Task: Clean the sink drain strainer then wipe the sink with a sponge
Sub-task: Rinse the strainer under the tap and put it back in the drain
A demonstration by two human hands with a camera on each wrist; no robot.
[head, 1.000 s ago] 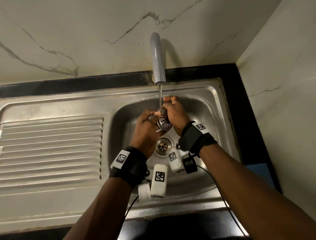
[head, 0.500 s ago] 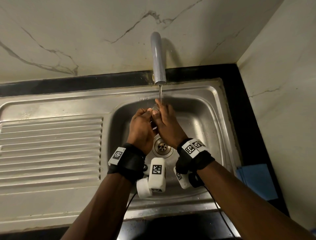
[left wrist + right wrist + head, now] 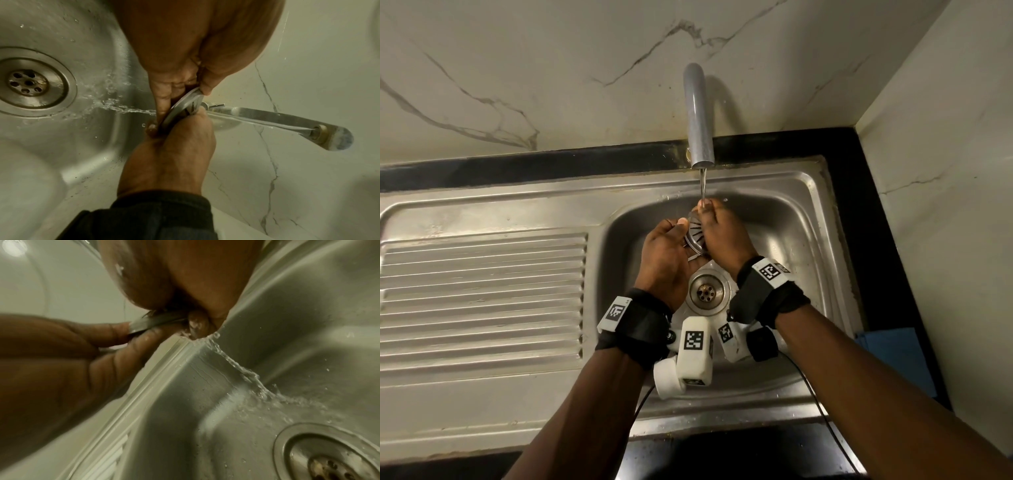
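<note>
The round metal drain strainer (image 3: 694, 235) is held on edge over the sink basin (image 3: 784, 219), under a thin stream of water (image 3: 702, 186) from the tap (image 3: 698, 116). My left hand (image 3: 677, 240) grips its left rim with thumb on top. My right hand (image 3: 710, 219) pinches its right side, fingertips in the stream. In the left wrist view the strainer (image 3: 185, 105) is clamped between both hands. The right wrist view shows its rim (image 3: 152, 322) between my fingers, with water running off. The open drain (image 3: 708, 291) lies below the hands.
A ribbed draining board (image 3: 482, 294) fills the left of the steel sink. Marble walls close the back and right. A blue cloth or sponge (image 3: 893, 356) lies on the black counter at the right. Water splashes across the basin floor (image 3: 267, 399).
Both hands have turned the strainer under the stream. Half a second ago it was hidden between them; now its slotted face shows again.
</note>
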